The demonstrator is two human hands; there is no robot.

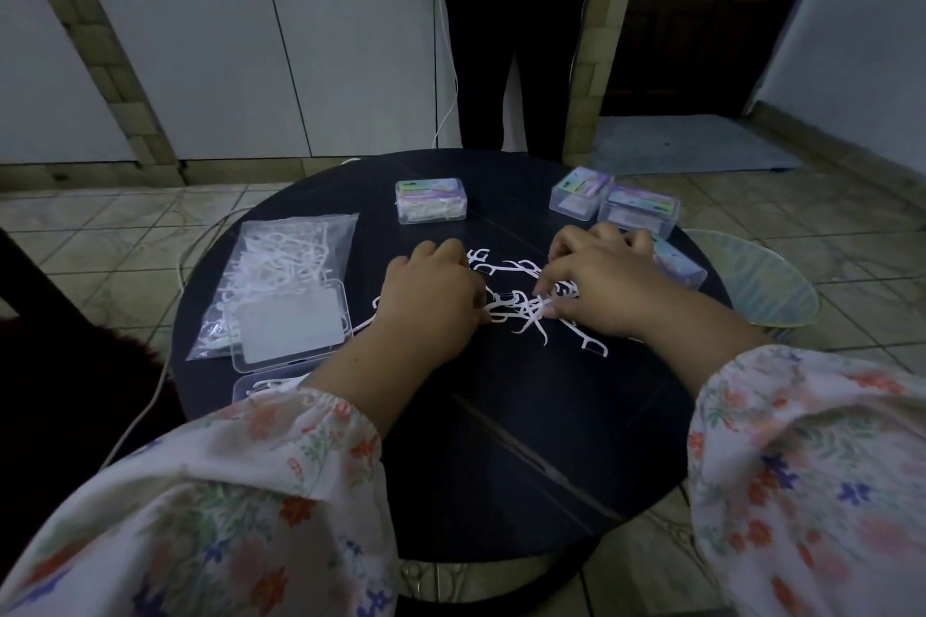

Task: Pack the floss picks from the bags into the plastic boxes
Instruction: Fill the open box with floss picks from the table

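While both our hands work at the middle of the round dark table [501,441], a loose scatter of white floss picks [521,311] lies between them. Our left hand [431,296] sits at the pile's nine o'clock side with fingers curled down onto the picks; whether it actually has hold of any, we cannot tell. Our right hand [601,286], at the three o'clock side, has its fingers bent and its thumb and fingertips pinching a small bunch of picks. At nine o'clock on the table lies a clear bag [285,266] holding more picks, and an open plastic box [288,328] rests on the bag's near end, its other half at about eight o'clock showing a few picks inside. A closed box [431,199] stands at twelve o'clock. Two more boxes [611,198] sit touching at about one o'clock, and another box [681,266] peeks out just beyond our right hand at two o'clock. Floral sleeves [801,466] cover both our forearms.
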